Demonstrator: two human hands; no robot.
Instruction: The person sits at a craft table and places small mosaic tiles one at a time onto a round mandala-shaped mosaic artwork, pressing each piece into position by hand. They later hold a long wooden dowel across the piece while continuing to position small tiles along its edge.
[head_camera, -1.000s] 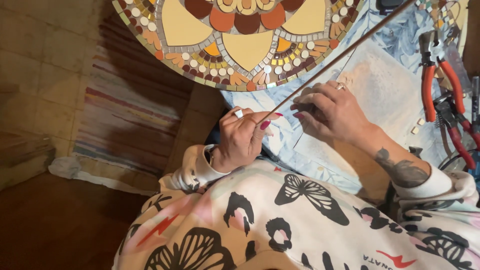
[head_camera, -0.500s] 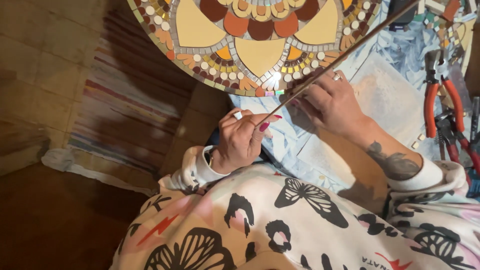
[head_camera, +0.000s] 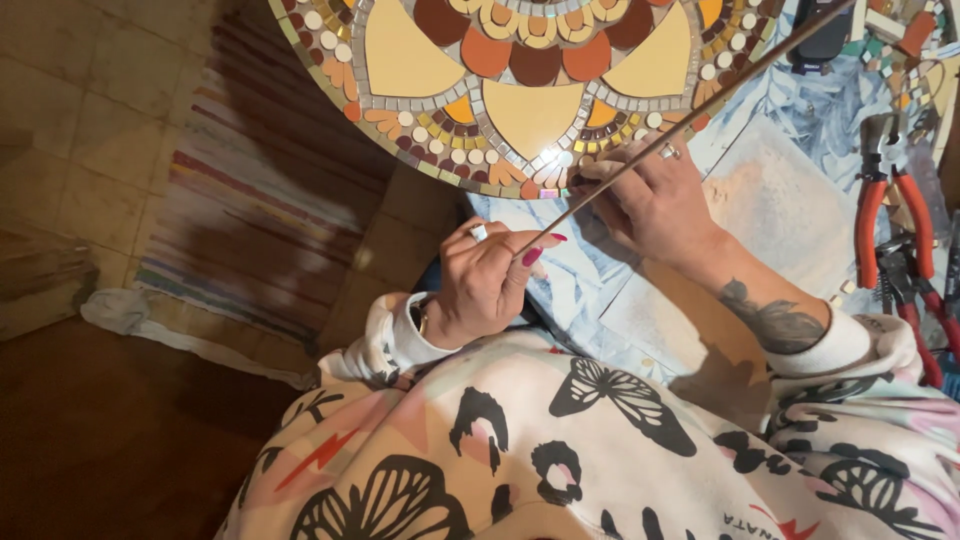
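Observation:
A round mosaic board (head_camera: 520, 110) of orange, cream and brown tiles fills the top of the head view. A long thin brown strip (head_camera: 700, 125) runs diagonally from upper right down to my left hand (head_camera: 485, 280), whose fingers pinch its lower end. My right hand (head_camera: 655, 200), with a ring, grips the strip near the middle, just below the mosaic's rim. What the right fingertips hold beyond the strip is hidden.
Red-handled pliers (head_camera: 890, 225) and more tools (head_camera: 925, 310) lie at the right on a blue-white cloth (head_camera: 820, 110). Loose small tiles (head_camera: 900, 40) sit at the top right. A striped rug (head_camera: 250, 230) covers the tiled floor at the left.
Both hands with the strip have risen toward the mosaic's rim. The view has shifted, so the mosaic sits lower and larger in the frame.

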